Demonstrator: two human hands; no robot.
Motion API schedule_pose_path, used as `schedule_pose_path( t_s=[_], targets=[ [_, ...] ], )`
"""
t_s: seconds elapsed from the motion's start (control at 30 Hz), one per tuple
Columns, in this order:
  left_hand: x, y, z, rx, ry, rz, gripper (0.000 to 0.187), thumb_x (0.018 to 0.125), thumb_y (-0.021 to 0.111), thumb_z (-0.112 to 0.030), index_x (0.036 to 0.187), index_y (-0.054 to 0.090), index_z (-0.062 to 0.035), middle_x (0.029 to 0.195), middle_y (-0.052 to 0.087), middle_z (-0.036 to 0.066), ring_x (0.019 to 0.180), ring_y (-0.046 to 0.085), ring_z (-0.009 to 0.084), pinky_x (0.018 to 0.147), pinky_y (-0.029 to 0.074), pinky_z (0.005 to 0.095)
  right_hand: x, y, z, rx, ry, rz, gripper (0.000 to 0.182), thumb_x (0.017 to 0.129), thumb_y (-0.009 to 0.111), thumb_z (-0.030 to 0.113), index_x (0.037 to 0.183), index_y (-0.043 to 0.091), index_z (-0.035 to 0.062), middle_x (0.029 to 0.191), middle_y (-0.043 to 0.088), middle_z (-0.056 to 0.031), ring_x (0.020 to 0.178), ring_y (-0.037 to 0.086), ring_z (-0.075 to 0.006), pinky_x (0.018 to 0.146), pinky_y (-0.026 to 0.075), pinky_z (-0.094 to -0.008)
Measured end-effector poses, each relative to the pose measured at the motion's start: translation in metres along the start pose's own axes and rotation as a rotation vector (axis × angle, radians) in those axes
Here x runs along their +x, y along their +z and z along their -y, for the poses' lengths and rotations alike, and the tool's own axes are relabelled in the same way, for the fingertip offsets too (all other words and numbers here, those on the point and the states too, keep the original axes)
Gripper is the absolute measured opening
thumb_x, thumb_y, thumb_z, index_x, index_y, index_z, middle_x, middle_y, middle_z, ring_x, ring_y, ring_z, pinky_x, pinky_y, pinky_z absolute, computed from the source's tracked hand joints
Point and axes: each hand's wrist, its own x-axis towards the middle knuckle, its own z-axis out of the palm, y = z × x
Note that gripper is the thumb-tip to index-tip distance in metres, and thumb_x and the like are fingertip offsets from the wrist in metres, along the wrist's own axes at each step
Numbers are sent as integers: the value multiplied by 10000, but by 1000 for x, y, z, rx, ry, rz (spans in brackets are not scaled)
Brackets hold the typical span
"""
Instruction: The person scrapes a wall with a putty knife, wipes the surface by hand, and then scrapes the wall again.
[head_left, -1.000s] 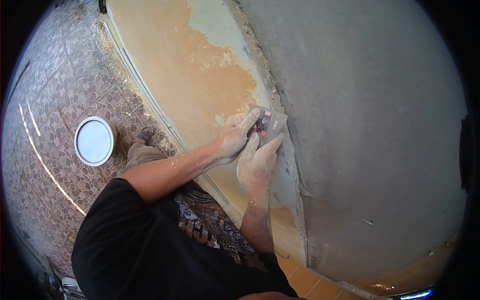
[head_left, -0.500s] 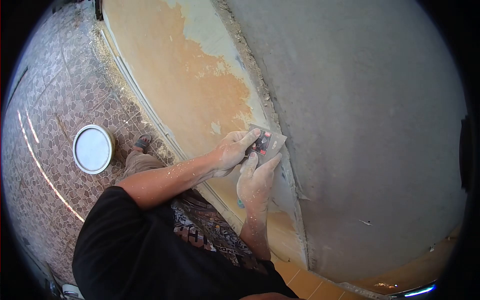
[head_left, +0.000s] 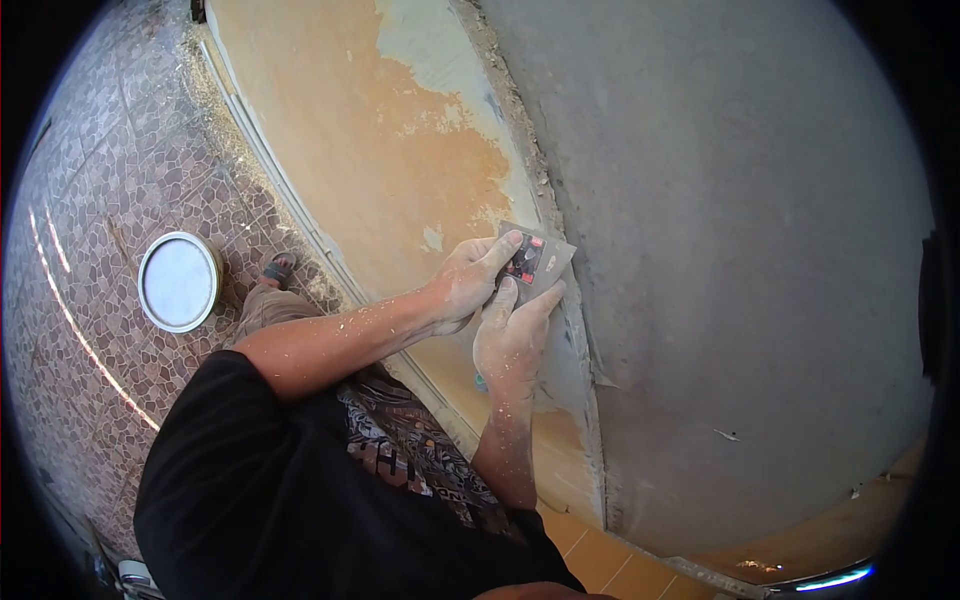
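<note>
My left hand [head_left: 465, 285] comes in from the left, its thumb pressed on the face of a flat grey rectangular piece [head_left: 552, 257] that bears a black-and-red printed label and has a small pale oval mark near one edge. Its other fingers are tucked behind. Below it, my right hand [head_left: 512, 340] pinches the lower edge of the same piece, thumb in front and fingers along the back. Pale dust coats both hands, and flecks dot the forearms. The piece is held in front of the wall [head_left: 390, 150], where orange paint gives way to a pale band.
A rough ridge [head_left: 545, 180] divides the orange part from the grey wall [head_left: 730, 220]. Left of me, a round bucket [head_left: 180, 282] with a white top stands on the stone-patterned floor [head_left: 110, 180]. A sandalled foot [head_left: 280, 267] is beside the skirting, where crumbs lie scattered.
The view has shifted slightly, so the bucket and foot sit a little higher and further left. Both hands keep the same hold on the grey piece.
</note>
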Motion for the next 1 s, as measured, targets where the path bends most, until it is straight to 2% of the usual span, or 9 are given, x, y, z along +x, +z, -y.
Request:
schedule_pose_path(
  t_s=[0.13,0.23,0.33,0.43,0.53,0.6,0.67,0.7,1.0],
  targets=[
    [7,-5,-9,105,11,-38,385,1050,443,-352,1055,644,-24,926,679,44,806,614,100,746,517,257,7,6,3,92,-49,-30,575,994,475,213,1369,232,-148,1241,504,-343,1154,532,-449,967,404,-459],
    [3,-6,-4,100,-36,-46,375,1048,449,-351,1037,648,-33,925,679,40,808,610,92,748,514,257,2,5,1,107,40,-4,523,991,478,203,1339,277,-132,1235,507,-331,1145,537,-443,965,406,-466],
    [4,-3,-9,93,-38,-7,368,1048,452,-349,1019,651,-41,925,676,33,813,601,85,755,511,258,3,6,1,90,-38,-58,483,986,479,190,1314,308,-121,1208,532,-315,1125,556,-425,959,415,-463],
    [12,-7,5,115,66,-50,398,1055,427,-359,1037,649,-28,899,672,34,757,603,100,715,534,270,8,1,0,102,-80,-37,578,989,490,204,1363,245,-162,1206,537,-329,1112,565,-424,950,426,-446],
    [3,-1,-25,32,131,-20,418,1057,412,-374,1061,645,-28,914,675,38,770,608,105,709,540,279,18,13,20,-5,-35,4,614,987,493,201,1379,213,-180,1211,537,-328,1125,564,-417,950,426,-445],
    [2,0,-31,-1,74,22,431,1057,403,-387,1070,642,-29,940,677,41,804,608,105,723,537,284,18,10,21,-4,-80,12,622,983,491,193,1377,202,-192,1221,531,-330,1142,565,-407,954,425,-441],
    [4,-11,-16,176,-78,-53,427,1056,409,-386,1075,643,-29,947,679,44,809,605,100,733,527,275,5,8,10,110,10,4,614,983,493,191,1392,205,-163,1240,523,-323,1153,557,-411,958,422,-446],
    [1,-9,-10,199,-102,-53,417,1055,414,-382,1066,644,-33,943,677,41,826,598,92,750,512,262,3,12,-6,150,-107,-69,582,982,491,188,1397,228,-124,1251,520,-304,1140,557,-405,962,417,-451],
    [-4,-2,-6,169,-95,-41,411,1055,418,-372,1029,644,-29,929,671,42,818,609,93,764,517,266,-1,5,-6,183,34,-3,503,978,505,166,1330,289,-120,1193,541,-318,1099,566,-428,935,425,-462]
  ],
)
